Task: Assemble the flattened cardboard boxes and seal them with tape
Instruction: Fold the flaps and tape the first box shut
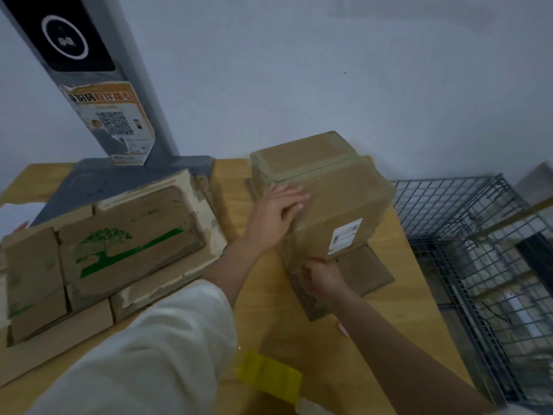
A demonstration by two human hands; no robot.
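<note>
A brown cardboard box [338,199] with a white shipping label [344,236] stands tilted on the wooden table [398,295], right of centre. My left hand [275,214] presses flat against its left side, fingers straight. My right hand [324,280] grips the box's lower near edge with curled fingers. Open flaps [365,272] spread on the table under the box. A stack of flattened boxes [113,247], one with a green tree print, lies at the left. A yellow tape dispenser [269,377] sits near the front edge.
A grey post with a dark base [119,181] and a QR-code sticker stands at the back left. A black wire cage [478,253] fills the floor right of the table. A pale wall runs behind.
</note>
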